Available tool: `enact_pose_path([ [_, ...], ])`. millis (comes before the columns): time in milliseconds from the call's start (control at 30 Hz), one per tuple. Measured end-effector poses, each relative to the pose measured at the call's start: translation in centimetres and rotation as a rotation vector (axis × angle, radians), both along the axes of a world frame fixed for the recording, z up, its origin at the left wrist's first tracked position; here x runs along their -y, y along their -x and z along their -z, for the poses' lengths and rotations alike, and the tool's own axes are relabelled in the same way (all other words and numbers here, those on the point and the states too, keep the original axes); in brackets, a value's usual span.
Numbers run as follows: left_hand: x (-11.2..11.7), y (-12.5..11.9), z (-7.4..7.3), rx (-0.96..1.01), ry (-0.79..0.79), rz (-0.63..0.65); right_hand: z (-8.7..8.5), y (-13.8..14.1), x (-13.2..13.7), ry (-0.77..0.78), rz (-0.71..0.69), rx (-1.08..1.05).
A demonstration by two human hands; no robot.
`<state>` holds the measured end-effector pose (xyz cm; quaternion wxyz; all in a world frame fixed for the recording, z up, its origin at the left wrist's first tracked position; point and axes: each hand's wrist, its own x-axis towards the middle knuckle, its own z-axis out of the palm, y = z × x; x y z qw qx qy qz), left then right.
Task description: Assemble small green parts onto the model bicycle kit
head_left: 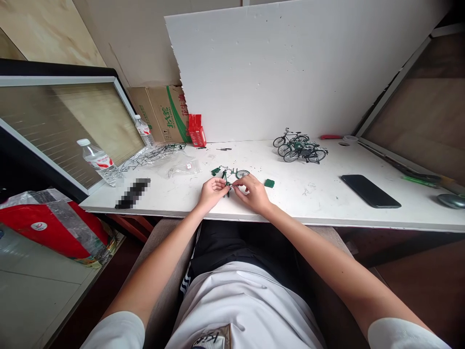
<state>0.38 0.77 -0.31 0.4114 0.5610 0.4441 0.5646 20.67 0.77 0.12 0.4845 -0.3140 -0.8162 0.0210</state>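
Note:
Near the front edge of the white table, my left hand (212,193) is closed with thumb and fingers around a green model bicycle frame (225,177). Close against it, my right hand (254,193) pinches at the same spot; the small part between its fingertips is too tiny to name. Just beyond my fingers lie a small spoked wheel (242,173) and a dark green piece (215,171). A green rectangular piece (269,183) rests to the right of my right hand.
Assembled model bicycles (303,148) stand at the back right, with a black phone (370,191) nearer. Left are water bottles (100,161), black sprue frames (156,154), a clear plastic bag (179,166) and a red box (196,131). A white board (276,72) backs the table.

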Motion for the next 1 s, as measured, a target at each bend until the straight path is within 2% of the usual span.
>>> enact_pose_path([
  [167, -0.05, 0.06, 0.07, -0.013, -0.009, 0.008, 0.02, 0.1, 0.12, -0.008, 0.002, 0.058],
  [733, -0.1, 0.06, 0.1, -0.015, -0.009, 0.02, 0.24, 0.11, -0.1, -0.004, 0.002, 0.037],
  [1000, -0.28, 0.18, 0.28, -0.019, -0.012, 0.03, 0.25, 0.13, -0.17, -0.031, -0.066, 0.029],
])
